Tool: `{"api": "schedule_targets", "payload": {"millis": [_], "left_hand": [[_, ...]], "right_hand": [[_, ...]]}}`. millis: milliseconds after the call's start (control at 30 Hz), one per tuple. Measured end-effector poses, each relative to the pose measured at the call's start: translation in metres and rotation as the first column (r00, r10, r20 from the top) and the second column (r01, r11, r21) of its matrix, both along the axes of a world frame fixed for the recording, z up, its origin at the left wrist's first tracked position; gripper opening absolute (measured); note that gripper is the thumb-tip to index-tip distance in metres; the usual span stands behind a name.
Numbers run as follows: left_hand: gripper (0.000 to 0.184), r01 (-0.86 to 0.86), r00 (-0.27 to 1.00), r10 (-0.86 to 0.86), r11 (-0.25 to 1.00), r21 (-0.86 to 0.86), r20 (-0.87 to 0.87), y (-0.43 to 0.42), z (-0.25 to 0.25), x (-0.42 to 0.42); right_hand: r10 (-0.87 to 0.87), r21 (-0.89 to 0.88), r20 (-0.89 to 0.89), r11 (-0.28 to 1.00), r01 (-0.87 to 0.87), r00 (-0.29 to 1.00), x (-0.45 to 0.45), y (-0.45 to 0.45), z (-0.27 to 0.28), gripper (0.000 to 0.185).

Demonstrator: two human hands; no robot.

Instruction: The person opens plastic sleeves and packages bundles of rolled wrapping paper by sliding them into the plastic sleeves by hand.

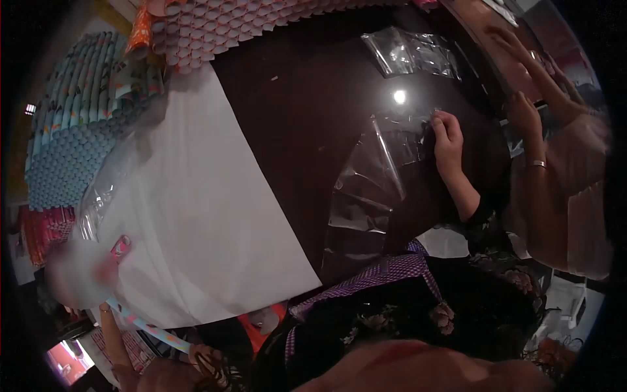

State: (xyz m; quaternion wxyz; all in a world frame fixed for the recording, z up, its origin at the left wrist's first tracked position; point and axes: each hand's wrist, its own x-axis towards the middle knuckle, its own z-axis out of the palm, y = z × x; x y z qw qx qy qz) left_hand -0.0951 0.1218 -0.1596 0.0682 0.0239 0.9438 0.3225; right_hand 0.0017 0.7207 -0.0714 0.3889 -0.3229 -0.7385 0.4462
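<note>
My right hand (448,144) comes in from the right over the dark table (274,130), its thumb and fingers pinched on the edge of a clear plastic sheet (411,140). Beside it, a longer piece of creased clear plastic (362,196) stretches down toward the purple-trimmed apron (366,281); whether the two pieces are joined is unclear. Farther back lies a folded clear plastic packet (411,52). My left hand does not show anywhere.
White paper (202,209) covers the table's left part, with a small pink item (121,247) near its edge. Blue patterned rolls (78,144) are stacked left, orange-edged rolls (215,26) at the back. Another person's arms (532,124) are at right, another's arm (114,340) at lower left.
</note>
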Motion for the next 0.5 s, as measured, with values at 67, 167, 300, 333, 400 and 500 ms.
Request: {"api": "schedule_targets", "payload": {"millis": [67, 167, 300, 333, 400, 500], "left_hand": [[0.040, 0.215, 0.941, -0.247, 0.965, 0.153, 0.232, 0.065, -0.025, 0.035], [0.041, 0.479, 0.670, -0.603, 0.796, 0.369, 0.432, 0.138, -0.044, 0.080], [0.043, 0.581, 0.405, -0.769, 0.634, 0.510, 0.495, 0.164, -0.025, 0.111], [0.043, 0.577, 0.377, -0.778, 0.622, 0.529, 0.503, 0.161, -0.017, 0.114], [0.044, 0.528, 0.357, -0.785, 0.617, 0.584, 0.506, 0.149, 0.026, 0.114], [0.052, 0.323, 0.486, -0.792, 0.554, 0.767, 0.368, 0.147, 0.118, 0.110]], "right_hand": [[-0.002, -0.033, -0.060, 0.999, 0.000, 0.998, -0.003, 0.000, -0.004, 0.013], [0.023, -0.073, -0.125, 0.997, -0.032, 0.992, -0.001, 0.007, -0.007, 0.013], [0.072, -0.095, -0.229, 0.991, -0.096, 0.971, -0.005, 0.004, -0.003, 0.014], [0.073, -0.137, -0.213, 0.985, -0.104, 0.974, -0.006, 0.005, -0.007, 0.015], [0.085, -0.190, -0.203, 0.974, -0.125, 0.976, -0.006, 0.001, -0.002, 0.017], [0.141, -0.167, -0.150, 0.972, -0.166, 0.979, -0.013, -0.003, 0.004, 0.017]]}}
